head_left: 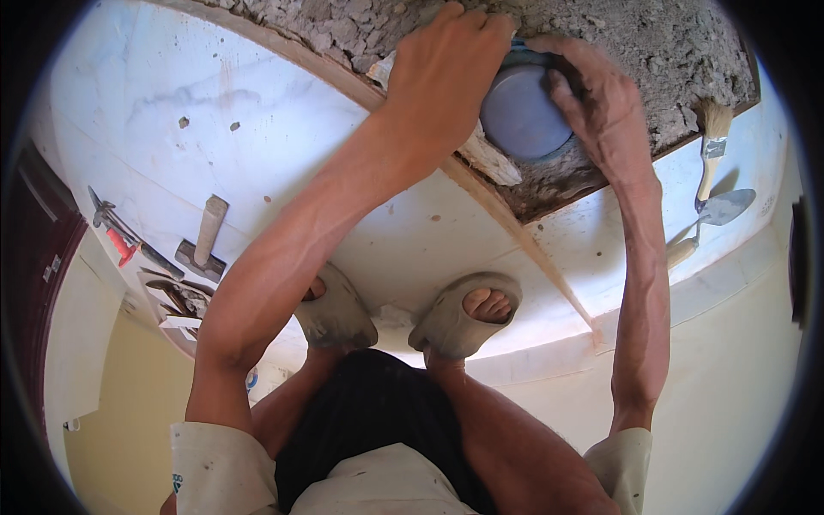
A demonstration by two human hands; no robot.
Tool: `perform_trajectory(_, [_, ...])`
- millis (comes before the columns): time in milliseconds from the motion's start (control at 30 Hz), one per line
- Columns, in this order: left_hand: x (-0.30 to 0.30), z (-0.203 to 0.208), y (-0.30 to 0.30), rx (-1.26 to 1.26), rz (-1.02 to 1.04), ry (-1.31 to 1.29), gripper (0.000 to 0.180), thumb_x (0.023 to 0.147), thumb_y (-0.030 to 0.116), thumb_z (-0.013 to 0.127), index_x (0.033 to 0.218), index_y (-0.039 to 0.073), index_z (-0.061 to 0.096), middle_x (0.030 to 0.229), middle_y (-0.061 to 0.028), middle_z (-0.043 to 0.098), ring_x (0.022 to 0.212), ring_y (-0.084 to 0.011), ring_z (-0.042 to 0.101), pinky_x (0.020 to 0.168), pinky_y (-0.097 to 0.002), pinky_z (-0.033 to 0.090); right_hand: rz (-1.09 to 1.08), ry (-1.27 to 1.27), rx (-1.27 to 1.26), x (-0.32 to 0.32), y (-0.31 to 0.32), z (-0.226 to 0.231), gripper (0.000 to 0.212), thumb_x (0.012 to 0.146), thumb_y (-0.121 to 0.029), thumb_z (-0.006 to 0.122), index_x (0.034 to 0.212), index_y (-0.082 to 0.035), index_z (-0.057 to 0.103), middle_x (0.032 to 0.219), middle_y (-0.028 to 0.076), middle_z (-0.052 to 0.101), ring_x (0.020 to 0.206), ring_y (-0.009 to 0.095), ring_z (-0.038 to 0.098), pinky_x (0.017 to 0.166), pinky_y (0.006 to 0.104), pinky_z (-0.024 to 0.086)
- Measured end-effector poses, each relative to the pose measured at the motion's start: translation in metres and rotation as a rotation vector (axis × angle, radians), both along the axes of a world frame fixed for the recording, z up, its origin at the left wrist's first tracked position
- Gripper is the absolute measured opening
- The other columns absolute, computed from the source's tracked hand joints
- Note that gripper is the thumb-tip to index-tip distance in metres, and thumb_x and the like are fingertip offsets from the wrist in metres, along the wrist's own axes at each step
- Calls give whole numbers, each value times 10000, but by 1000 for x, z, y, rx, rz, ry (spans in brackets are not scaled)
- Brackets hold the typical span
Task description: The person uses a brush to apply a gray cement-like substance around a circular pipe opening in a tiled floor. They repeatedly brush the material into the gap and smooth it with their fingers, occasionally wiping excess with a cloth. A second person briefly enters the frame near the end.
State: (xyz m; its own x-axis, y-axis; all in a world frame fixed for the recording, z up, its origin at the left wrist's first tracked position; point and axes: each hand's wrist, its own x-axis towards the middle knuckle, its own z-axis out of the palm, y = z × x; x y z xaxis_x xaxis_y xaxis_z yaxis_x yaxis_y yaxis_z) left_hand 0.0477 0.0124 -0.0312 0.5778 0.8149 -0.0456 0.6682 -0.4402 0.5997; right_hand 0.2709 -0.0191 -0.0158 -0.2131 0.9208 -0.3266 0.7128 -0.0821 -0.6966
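A round blue-grey disc with a teal rim, possibly a pipe cap (525, 116), sits in a rough patch of broken grey mortar (657, 51) cut out of the tiled floor. My right hand (605, 112) curls around its right side, thumb against the rim and fingers over the far edge. At its upper left is my left hand (451, 64), fingers bent down and closed; what they grip, if anything, is hidden behind the hand. A pale broken chip (491, 159) lies by the disc, near my left wrist.
To the right lie a paintbrush (712, 150) and a pointed trowel (728, 207). On the left rest a hammer (206, 236), a red-handled tool (120, 246) and a box of tools (184, 322). My sandalled feet (468, 313) stand on pale tiles (395, 236).
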Motion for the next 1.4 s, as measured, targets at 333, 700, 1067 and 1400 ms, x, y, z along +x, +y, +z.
perform_trajectory(333, [-1, -11, 3, -72, 45, 11, 160, 923, -41, 603, 1071, 19, 597, 1074, -228, 690, 1116, -429, 643, 929, -522, 551, -100, -131, -74, -4, -5, -5, 212, 1005, -100, 754, 1216, -111, 752, 1182, 81, 823, 1022, 234, 803, 908, 386, 632])
perform_trajectory(700, [-5, -12, 14, -123, -17, -76, 169, 887, -60, 644, 1037, 14, 613, 968, -236, 678, 1020, -463, 649, 866, -545, 512, 52, 7, -60, -3, 25, -6, 196, 894, 49, 650, 1072, -33, 631, 909, 119, 684, 867, 267, 697, 808, 409, 566])
perform_trajectory(1067, [-15, -24, 16, -60, -81, -278, 112, 910, -28, 622, 1010, 9, 590, 887, -218, 646, 914, -444, 639, 794, -518, 496, 198, 128, -172, 8, 27, -5, 245, 927, 65, 676, 1141, -32, 606, 957, 104, 650, 904, 225, 641, 836, 378, 536])
perform_trajectory(1400, [-20, -25, 22, -190, -80, -330, 86, 907, -20, 633, 991, -4, 628, 909, -221, 689, 913, -423, 671, 781, -495, 521, 223, 79, -278, -2, 41, 9, 272, 905, 117, 719, 1102, -35, 609, 908, 43, 643, 879, 151, 622, 796, 339, 528])
